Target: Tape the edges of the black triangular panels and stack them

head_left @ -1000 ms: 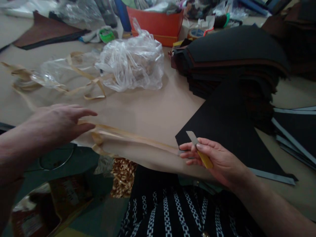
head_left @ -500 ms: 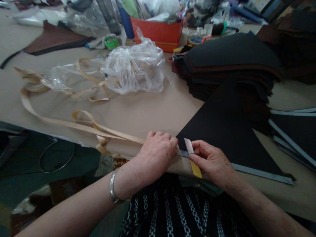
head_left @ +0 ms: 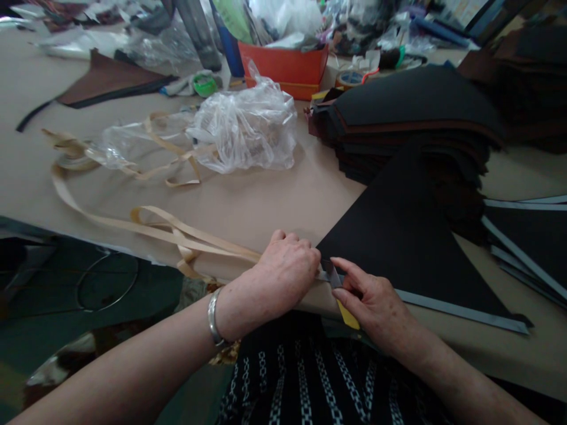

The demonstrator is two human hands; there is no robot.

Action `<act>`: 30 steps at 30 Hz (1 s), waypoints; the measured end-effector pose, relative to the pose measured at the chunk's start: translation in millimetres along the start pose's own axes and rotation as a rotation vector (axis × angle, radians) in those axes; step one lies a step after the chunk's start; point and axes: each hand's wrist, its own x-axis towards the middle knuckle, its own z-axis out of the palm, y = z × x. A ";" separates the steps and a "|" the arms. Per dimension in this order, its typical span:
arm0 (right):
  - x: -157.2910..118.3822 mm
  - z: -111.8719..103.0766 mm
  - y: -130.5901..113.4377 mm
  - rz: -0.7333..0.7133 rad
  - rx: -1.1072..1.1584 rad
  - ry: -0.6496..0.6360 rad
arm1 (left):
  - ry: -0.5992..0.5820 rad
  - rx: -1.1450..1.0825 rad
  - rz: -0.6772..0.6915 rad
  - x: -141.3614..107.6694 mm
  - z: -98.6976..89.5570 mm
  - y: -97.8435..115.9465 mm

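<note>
My left hand [head_left: 283,274] curls over a grey strip [head_left: 456,310], though I cannot tell if its fingers grip. At its 3 o'clock, my right hand [head_left: 376,310] grips a yellow-handled craft knife [head_left: 348,314], blade at the strip.

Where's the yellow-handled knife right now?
In the head view, the knife is in the right hand, its blade at the grey strip just beside the left hand.
</note>
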 end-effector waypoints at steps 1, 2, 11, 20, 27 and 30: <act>0.1 0.3 0.0 -0.005 -0.011 0.001 | 0.004 0.003 -0.002 -0.4 -0.2 0.5; 0.3 0.6 0.1 -0.007 -0.023 0.001 | 0.008 0.006 -0.006 -0.9 -0.3 1.1; 1.0 3.6 -0.1 -0.036 -0.086 0.016 | -0.016 -0.015 0.000 -1.2 -1.3 -0.8; 3.5 6.8 0.1 -0.032 -0.188 0.014 | -0.037 -0.027 0.004 0.8 -4.6 1.0; 2.6 10.6 -2.5 -0.023 -0.317 0.023 | -0.069 -0.100 0.005 -3.5 -11.0 13.6; 3.1 14.0 -1.4 -0.017 -0.320 0.009 | -0.102 -0.241 0.031 -10.9 -17.2 29.7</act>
